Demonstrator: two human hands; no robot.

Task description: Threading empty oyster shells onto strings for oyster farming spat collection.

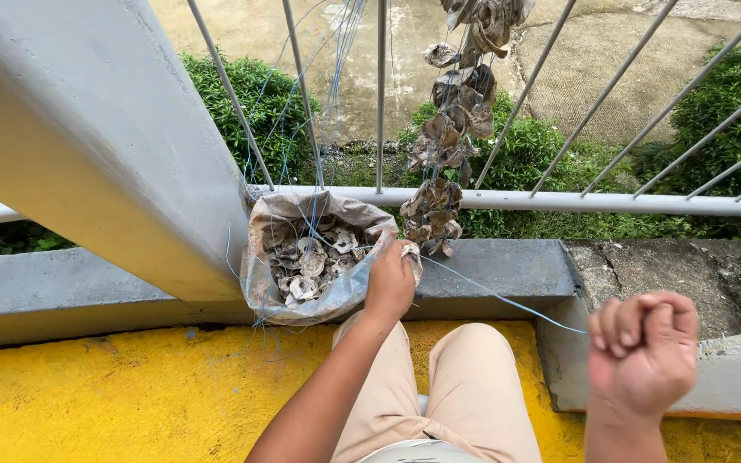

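**Reaching into a sack of shells, a thin line pulled taut**

Sitting at the edge of a yellow floor (113,394), a person in tan trousers (448,386) works with both hands before a grey concrete curb (490,270) and a metal railing (611,202).

One container is in view: a crumpled sack (259,274) of pale, dirty plastic weave, standing open against the foot of a slanted grey pillar (105,146). It is partly filled with loose shells (306,261), flat, rough and grey-white, too many and too heaped to count. Several thin blue strands run from the sack's mouth up toward the railing bars.

The left hand (390,279) rests at the right rim of the sack, fingers curled closed around one shell (411,252) at the sack's edge. The right hand (642,351) is raised nearer the camera, well apart from the sack, clenched into a fist on a thin blue line (499,298); this line runs taut from the fist across the curb to the left hand.

One long string of shells (452,129) hangs down the railing, just right of the sack, its lowest shells reaching the curb near the left hand. The shells on it overlap, so their number cannot be told.

Beyond the railing lie green bushes (525,154) and bare concrete ground (576,51) below.
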